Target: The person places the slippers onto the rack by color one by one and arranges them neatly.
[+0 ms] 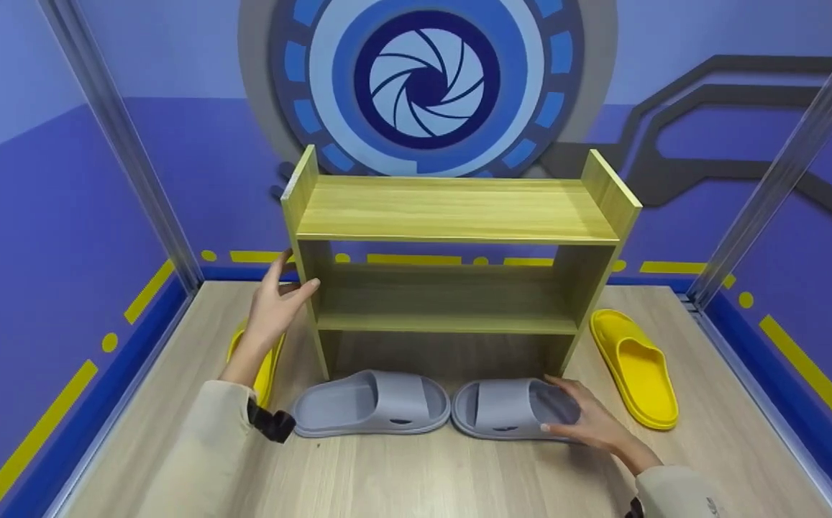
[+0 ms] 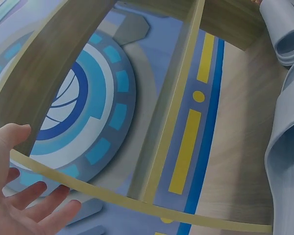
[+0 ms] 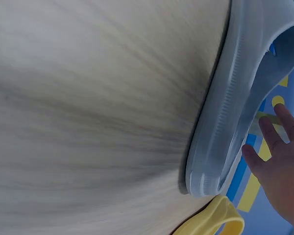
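Observation:
A light wooden shelf rack [image 1: 459, 208] with two shelves stands upright near the back wall. My left hand [image 1: 275, 302] is at its left side panel, thumb by the front edge and fingers on the outer side; the left wrist view shows those fingers spread and relaxed. In front of the rack lie two grey slippers, a left one [image 1: 403, 396] and a right one [image 1: 505, 403], toes facing each other. Around the heel end of the right grey slipper is my right hand [image 1: 592, 417], its thumb in front and fingers behind, spread apart in the right wrist view.
A yellow slipper [image 1: 646, 374] lies on the floor right of the rack. Another yellow slipper [image 1: 266, 374] is on the left, partly hidden by my left arm. Blue printed walls [image 1: 193, 187] with metal corner posts [image 1: 782, 173] enclose the wood-grain floor [image 1: 416, 475].

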### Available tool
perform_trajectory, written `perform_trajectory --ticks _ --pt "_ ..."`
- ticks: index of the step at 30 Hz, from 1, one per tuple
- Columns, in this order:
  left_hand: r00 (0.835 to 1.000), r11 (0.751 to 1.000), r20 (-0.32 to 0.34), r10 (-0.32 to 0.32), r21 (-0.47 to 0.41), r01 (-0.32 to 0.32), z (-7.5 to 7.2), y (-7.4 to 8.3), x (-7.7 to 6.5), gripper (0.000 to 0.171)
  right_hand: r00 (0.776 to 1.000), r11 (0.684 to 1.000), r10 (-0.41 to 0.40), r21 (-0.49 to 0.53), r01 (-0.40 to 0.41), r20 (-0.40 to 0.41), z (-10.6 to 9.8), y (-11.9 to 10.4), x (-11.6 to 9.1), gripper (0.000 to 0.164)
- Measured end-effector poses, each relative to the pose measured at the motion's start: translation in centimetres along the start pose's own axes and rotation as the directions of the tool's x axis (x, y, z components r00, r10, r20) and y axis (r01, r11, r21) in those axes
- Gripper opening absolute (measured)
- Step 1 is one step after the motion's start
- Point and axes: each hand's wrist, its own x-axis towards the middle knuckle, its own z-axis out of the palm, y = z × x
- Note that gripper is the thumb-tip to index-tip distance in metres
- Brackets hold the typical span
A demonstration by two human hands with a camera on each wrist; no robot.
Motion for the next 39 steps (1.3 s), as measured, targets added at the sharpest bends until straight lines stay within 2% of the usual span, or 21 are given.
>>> perform_trajectory --ticks 11,19,25,30,34,39 --pt "0.999 1.000 -0.043 0.020 0.015 -0.019 0.3 0.4 1.1 0.067 0.997 0.990 -0.049 -0.127 0.055 0.051 0.5 0.1 0.7 0.083" --pt "0.996 0.992 -0.070 0.059 0.118 -0.050 0.4 0.5 1.5 0.062 0.992 0.968 -0.098 -0.223 0.114 0.084 0.5 -0.1 1.2 0.088" --pt "0.992 0.981 -0.086 0.094 0.176 -0.078 0.7 0.5 1.8 0.058 0.990 0.943 -0.085 -0.313 0.116 0.111 0.4 -0.3 1.5 0.094" --pt "0.988 0.970 -0.096 0.121 0.221 -0.097 0.8 0.4 1.8 0.056 0.990 0.952 -0.018 -0.301 0.060 0.140 0.3 -0.4 1.3 0.098" --pt "0.987 0.971 -0.113 0.113 0.223 -0.086 0.8 0.3 1.8 0.054 0.985 0.960 0.042 -0.278 0.007 0.169 0.2 -0.3 1.1 0.100" --pt "0.991 0.977 -0.097 0.089 0.201 -0.068 0.9 0.4 1.8 0.052 0.981 0.948 0.016 -0.315 0.046 0.192 0.3 -0.3 1.1 0.103"
